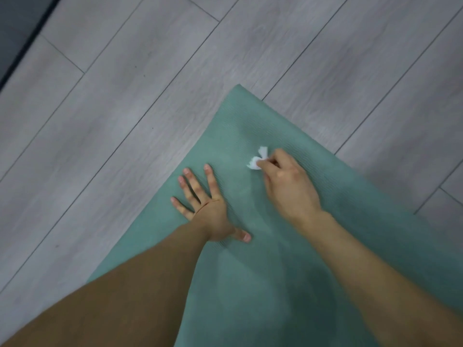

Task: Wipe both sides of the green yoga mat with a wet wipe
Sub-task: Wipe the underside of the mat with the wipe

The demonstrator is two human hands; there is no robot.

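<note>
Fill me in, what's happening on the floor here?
A person is wiping a green yoga mat that lies flat on a grey plank floor. The right hand pinches a crumpled white wet wipe against the mat near its far corner. The left hand presses flat beside it, fingers spread, near the mat's left edge.

One green yoga mat (288,259), one white wet wipe (258,160), two bare hands: left hand (208,204), right hand (288,181)

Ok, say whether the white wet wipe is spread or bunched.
Bunched: the white wet wipe shows crumpled folds, pinched by the right hand.
</note>
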